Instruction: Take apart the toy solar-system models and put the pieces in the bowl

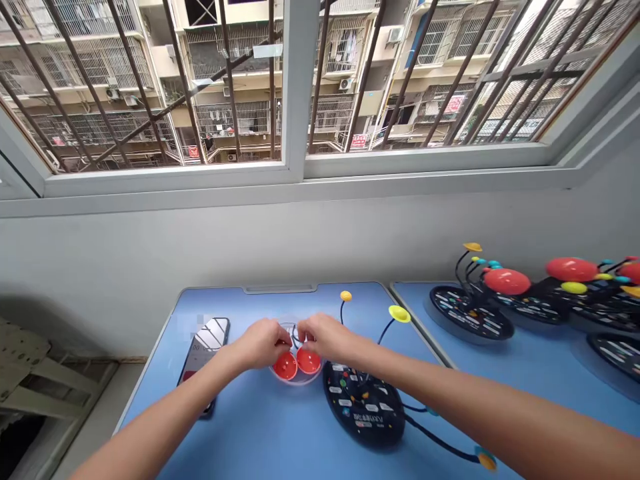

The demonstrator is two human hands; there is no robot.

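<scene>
My left hand point(267, 340) is closed in a pinch at the far edge of a red half-sphere cup point(285, 367). Beside it, my right hand point(320, 333) bends its fingers together over a second red half-sphere cup point(309, 362). Anything between the fingertips of either hand is too small or hidden to make out. Both cups sit in a clear round dish point(297, 383), hollow side up. A thin dark curved piece point(295, 336) shows between the hands. Close to the right forearm stands a planet model with a black oval base point(365, 420), its bent rods tipped with yellow, orange and blue pieces.
A phone point(204, 357) lies left of the dish on the blue table point(235, 427). Several similar models with red balls point(507, 281) stand on the adjoining table at right. Behind the tables are a white wall point(200, 247) and a barred window.
</scene>
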